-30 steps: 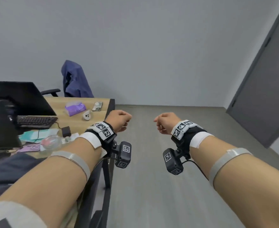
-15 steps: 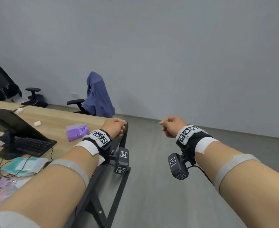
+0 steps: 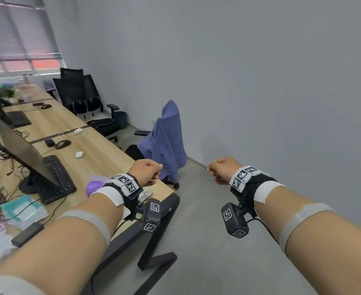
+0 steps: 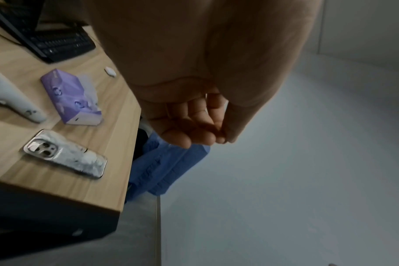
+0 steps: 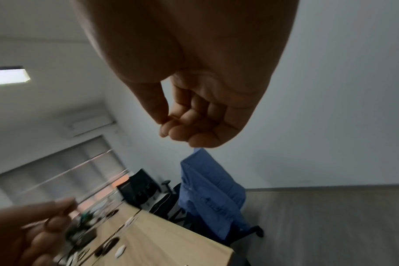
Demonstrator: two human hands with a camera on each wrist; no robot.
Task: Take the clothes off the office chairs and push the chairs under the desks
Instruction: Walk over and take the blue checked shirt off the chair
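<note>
Both the left hand and the right hand hang in the air with fingers curled in, gripping nothing. Ahead, the blue shirt drapes over an office chair pulled out from the desk. This looks like the approach; next comes reaching in and lifting the shirt off the backrest.

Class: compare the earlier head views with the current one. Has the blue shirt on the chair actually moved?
No. The blue shirt remains draped over the chair beside the desk end; only the camera turned.

Curled right hand above blue shirt draped over chair
</note>
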